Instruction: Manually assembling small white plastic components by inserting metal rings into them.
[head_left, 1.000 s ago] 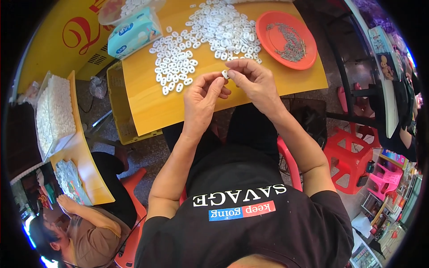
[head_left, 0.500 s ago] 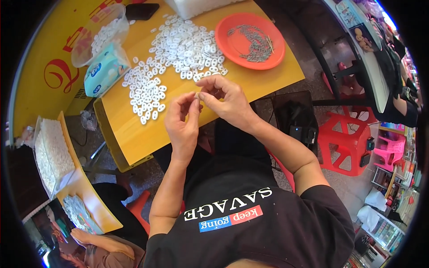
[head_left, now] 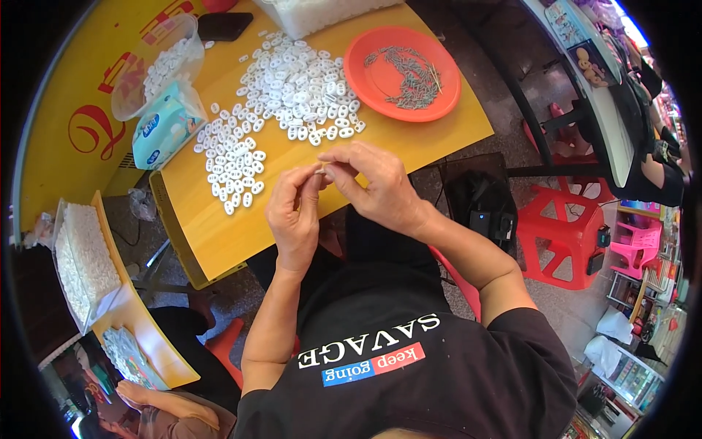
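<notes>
Yellow desk (head_left: pixel 208 238) | left grip (head_left: pixel 292 219), right grip (head_left: pixel 379 183): both pinching small piece (head_left: pixel 319 170) | press lightly, brace steadily, work over desk against drops

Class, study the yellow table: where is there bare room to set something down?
On the yellow table, the near-left corner is bare, between the smaller white group, the near edge and the left hand. Another bare strip lies between the red plate, right hand and near edge. Crowded: the larger white pile, and leftward, the tissue pack.
</notes>
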The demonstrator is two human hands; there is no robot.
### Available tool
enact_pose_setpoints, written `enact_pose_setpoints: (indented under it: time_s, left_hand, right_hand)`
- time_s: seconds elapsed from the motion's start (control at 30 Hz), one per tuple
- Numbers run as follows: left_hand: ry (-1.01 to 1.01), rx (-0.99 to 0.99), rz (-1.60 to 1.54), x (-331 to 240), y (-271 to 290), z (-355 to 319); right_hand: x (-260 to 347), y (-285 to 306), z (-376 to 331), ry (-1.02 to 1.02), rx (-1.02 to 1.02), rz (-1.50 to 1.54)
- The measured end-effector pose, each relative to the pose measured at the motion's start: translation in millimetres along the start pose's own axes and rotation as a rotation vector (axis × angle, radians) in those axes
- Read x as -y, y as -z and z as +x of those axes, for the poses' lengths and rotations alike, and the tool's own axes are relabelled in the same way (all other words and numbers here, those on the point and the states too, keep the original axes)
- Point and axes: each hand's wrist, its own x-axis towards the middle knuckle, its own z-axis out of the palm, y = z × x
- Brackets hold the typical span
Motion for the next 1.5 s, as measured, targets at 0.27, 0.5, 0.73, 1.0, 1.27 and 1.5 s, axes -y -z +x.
enact_pose_setpoints:
  time_s: [0.27, 0.5, 0.73, 1.0, 1.27, 1.5]
  left_hand:
    - [0.366, -0.016, -0.461, 9, 6, 0]
    - [0.342, -0.012, -0.456, 13, 7, -2]
    - [0.309, 0.007, -0.444, 13, 7, -3]
    - [0.317, 0.008, -0.42, 11, 8, -3]
    - [0.314, 0.016, -0.414, 13, 8, -4]
    - [0.313, 0.019, -0.434, 13, 8, -4]
  right_hand:
    - [-68, 90, 54, -0.118, -0.049, -0.338]
    - [-96, 124, 64, -0.157, 0.142, -0.631]
    - [-95, 120, 63, -0.091, 0.232, -0.748]
    - [-93, 108, 73, -0.063, 0.212, -0.806]
    - [-109, 93, 86, -0.028, 0.2, -0.848]
    - [-115, 89, 84, -0.045, 0.279, -0.844]
